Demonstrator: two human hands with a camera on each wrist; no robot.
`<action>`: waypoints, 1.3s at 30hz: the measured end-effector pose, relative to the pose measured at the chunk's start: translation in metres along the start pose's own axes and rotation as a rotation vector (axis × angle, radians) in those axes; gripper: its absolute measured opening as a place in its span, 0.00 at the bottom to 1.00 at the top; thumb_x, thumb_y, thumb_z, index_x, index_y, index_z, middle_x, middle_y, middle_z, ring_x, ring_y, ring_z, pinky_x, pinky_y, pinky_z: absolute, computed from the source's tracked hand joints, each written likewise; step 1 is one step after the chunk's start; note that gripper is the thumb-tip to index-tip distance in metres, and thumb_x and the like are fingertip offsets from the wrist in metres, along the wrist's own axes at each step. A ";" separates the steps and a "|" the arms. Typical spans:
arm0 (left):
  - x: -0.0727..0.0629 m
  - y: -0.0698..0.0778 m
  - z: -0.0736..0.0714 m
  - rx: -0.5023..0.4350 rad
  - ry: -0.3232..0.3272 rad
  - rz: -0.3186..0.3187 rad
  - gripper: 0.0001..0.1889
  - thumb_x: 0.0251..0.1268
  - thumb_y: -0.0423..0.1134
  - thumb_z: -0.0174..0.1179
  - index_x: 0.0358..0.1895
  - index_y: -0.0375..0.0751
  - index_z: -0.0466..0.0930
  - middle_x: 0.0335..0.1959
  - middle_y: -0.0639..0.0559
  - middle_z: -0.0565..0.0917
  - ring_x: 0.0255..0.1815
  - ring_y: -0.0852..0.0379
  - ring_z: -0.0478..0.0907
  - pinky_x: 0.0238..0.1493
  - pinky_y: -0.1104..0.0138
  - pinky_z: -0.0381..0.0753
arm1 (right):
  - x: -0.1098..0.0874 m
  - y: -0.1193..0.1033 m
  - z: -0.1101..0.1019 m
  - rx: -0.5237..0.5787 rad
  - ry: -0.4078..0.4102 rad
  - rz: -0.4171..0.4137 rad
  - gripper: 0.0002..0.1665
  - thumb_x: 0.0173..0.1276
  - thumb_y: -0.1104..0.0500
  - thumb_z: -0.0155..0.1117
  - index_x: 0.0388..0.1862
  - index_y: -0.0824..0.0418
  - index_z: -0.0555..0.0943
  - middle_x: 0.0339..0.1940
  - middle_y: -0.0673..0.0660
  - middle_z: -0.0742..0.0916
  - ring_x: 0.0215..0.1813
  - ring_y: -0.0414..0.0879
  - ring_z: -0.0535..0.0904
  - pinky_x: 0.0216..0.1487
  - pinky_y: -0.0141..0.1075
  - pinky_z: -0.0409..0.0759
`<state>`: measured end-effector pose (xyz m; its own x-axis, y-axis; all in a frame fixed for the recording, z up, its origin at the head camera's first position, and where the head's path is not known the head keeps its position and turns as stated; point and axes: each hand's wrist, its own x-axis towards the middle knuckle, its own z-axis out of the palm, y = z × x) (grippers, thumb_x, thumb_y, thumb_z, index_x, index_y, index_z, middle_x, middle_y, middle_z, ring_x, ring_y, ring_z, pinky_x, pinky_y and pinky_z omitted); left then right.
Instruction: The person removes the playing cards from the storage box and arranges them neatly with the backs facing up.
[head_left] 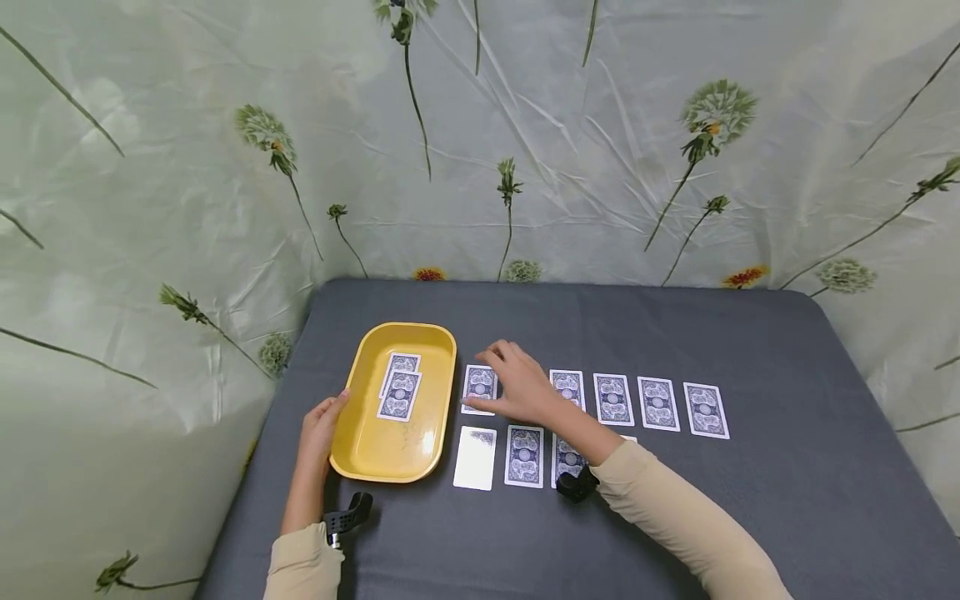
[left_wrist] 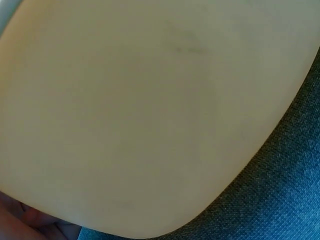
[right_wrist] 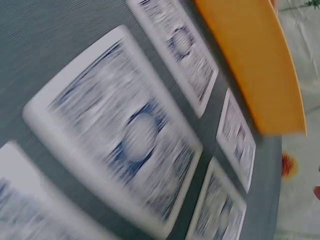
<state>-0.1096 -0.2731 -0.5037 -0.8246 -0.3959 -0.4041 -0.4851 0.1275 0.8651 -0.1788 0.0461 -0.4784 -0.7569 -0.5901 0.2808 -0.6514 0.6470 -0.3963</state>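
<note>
My left hand (head_left: pixel 321 429) grips the left rim of a yellow tray (head_left: pixel 345 454). Two patterned playing cards (head_left: pixel 399 396) lie overlapping inside it. In the left wrist view the pale outside of the tray (left_wrist: pixel 140 120) fills most of the picture, with curled fingers (left_wrist: pixel 30 222) at the lower left corner. Over the left end of the back row hovers my right hand (head_left: pixel 525 387), thumb and fingers spread apart around a face-down playing card (head_left: pixel 480 383). The right wrist view shows blurred cards (right_wrist: pixel 140 137) below this hand, beside the tray wall (right_wrist: pixel 260 65).
Several more face-down cards (head_left: pixel 614 400) continue the back row to the right. A front row of cards (head_left: pixel 524 457) lies nearer, its left card (head_left: pixel 475 458) bright with glare and its right end partly hidden by my right arm. A dark grey cloth (head_left: pixel 600 325) covers the table; a flower-printed curtain (head_left: pixel 600 167) hangs behind.
</note>
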 end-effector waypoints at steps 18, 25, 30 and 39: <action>0.003 -0.005 0.005 -0.023 0.003 0.018 0.23 0.62 0.56 0.56 0.19 0.42 0.64 0.13 0.58 0.60 0.16 0.60 0.60 0.20 0.69 0.63 | 0.060 -0.058 0.036 -0.089 -0.123 -0.071 0.41 0.49 0.30 0.63 0.52 0.57 0.74 0.43 0.54 0.74 0.41 0.46 0.69 0.39 0.36 0.70; 0.005 -0.006 0.005 -0.022 0.020 0.021 0.23 0.61 0.58 0.56 0.20 0.43 0.66 0.13 0.58 0.61 0.16 0.60 0.61 0.20 0.70 0.63 | 0.072 -0.071 0.053 -0.235 -0.197 -0.078 0.42 0.49 0.25 0.59 0.49 0.56 0.73 0.40 0.54 0.74 0.38 0.46 0.68 0.37 0.34 0.68; 0.006 -0.006 0.004 -0.026 0.020 0.015 0.23 0.61 0.58 0.56 0.21 0.43 0.67 0.14 0.58 0.63 0.17 0.60 0.63 0.21 0.69 0.65 | 0.080 -0.076 0.065 -0.261 -0.277 -0.010 0.47 0.46 0.24 0.61 0.52 0.58 0.72 0.43 0.55 0.74 0.41 0.47 0.69 0.41 0.35 0.71; 0.003 -0.005 0.002 -0.026 0.032 0.026 0.22 0.61 0.57 0.56 0.19 0.45 0.66 0.13 0.59 0.62 0.16 0.61 0.62 0.21 0.69 0.64 | 0.088 -0.079 0.078 -0.322 -0.376 0.036 0.55 0.39 0.22 0.64 0.55 0.61 0.69 0.43 0.55 0.73 0.44 0.47 0.68 0.45 0.36 0.70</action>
<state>-0.1105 -0.2736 -0.5100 -0.8268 -0.4218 -0.3723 -0.4559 0.1147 0.8826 -0.1901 -0.0943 -0.4903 -0.7470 -0.6593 -0.0862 -0.6528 0.7518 -0.0933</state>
